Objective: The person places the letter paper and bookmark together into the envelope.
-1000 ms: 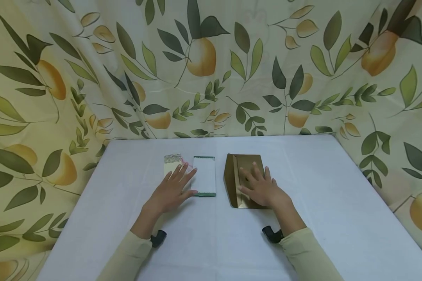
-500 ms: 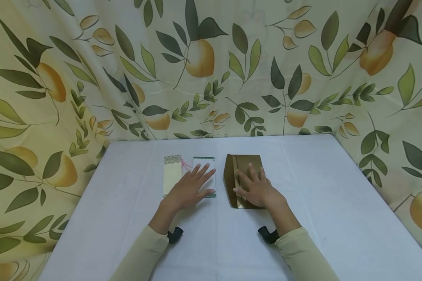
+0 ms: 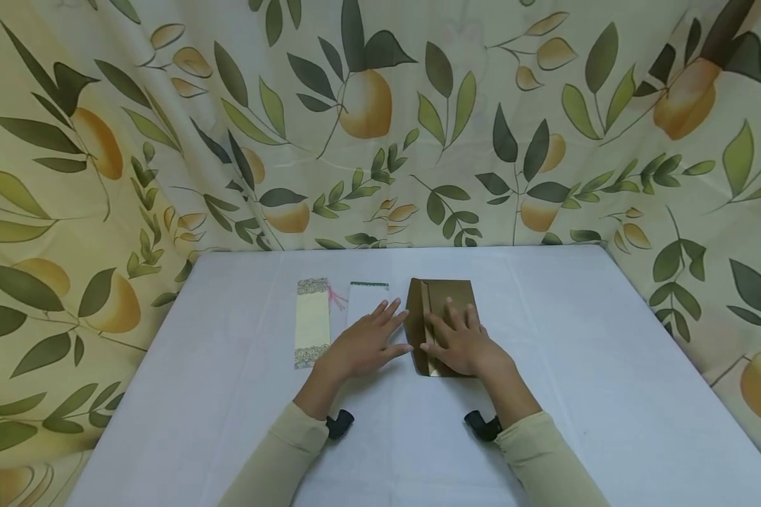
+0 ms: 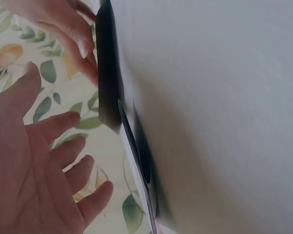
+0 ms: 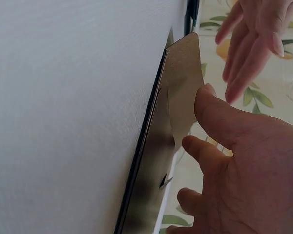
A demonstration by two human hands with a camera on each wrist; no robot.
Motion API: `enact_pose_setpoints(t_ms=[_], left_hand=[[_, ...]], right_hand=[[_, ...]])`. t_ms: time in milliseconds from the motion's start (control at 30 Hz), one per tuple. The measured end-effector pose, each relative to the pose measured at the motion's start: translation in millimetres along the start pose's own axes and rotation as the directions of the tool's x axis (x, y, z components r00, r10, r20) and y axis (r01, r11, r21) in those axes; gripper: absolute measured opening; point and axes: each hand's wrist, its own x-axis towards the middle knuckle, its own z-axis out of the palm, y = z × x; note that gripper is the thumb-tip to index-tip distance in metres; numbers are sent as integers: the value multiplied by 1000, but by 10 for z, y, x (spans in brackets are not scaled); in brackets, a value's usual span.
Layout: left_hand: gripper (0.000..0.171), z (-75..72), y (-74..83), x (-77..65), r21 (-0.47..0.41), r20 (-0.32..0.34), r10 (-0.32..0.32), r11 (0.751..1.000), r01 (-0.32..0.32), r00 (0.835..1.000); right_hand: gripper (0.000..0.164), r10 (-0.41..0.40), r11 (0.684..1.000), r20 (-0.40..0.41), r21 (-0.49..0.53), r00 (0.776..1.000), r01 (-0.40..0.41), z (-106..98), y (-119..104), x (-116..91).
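Note:
In the head view a gold-brown envelope (image 3: 447,303) lies on the white table, its flap pointing left. My right hand (image 3: 466,345) is over the envelope with fingers spread; in the right wrist view the thumb is close to the raised flap (image 5: 185,78), and I cannot tell whether it touches. My left hand (image 3: 364,345), fingers extended, hovers over a white card (image 3: 368,296) with a green patterned edge and covers its lower part. Left of that lies a cream bookmark (image 3: 312,317) with lace-like bands at both ends and a pink tassel (image 3: 337,298).
The white tabletop (image 3: 577,338) extends around the paper items. Behind it hangs a curtain (image 3: 380,204) patterned with fruit and leaves. A black wrist device (image 3: 340,424) shows at the left cuff, and a similar device (image 3: 482,425) at the right one.
My left hand has moved right, from over the bookmark to over the white card and close to the envelope flap, uncovering the bookmark. The right hand has shifted only slightly over the envelope.

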Motion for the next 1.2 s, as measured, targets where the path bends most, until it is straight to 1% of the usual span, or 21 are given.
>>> enact_pose_setpoints(t_ms=[167,367,567,700,867,1100,1200], left_hand=[[68,36,54,57,3,11,17,1000,-18,1000],[64,71,101,102,5,31,17,1000,-17,999],[64,119,153,126,54,62,13,998,-17,998],[64,128,190,143,79,82,-2,997,-4,997],[65,146,194,178,83,104,-2,997,-7,995],[65,126,200,195,88,122,5,996,-16,992],[66,119,200,207,92,126,11,996,-23,992]], right_hand=[[68,3,1000,-3,-6,1000,-3,20,19,4],[69,-11,1000,-8,-22,1000,11,59,9,34],[70,6,999,-2,-34,1000,-6,100,9,64],[70,12,999,-1,-37,1000,-12,96,7,62],[69,26,999,8,-43,1000,-25,83,10,67],[70,32,999,22,-44,999,-31,77,39,87],[72,25,999,8,-39,1000,-24,90,73,102]])
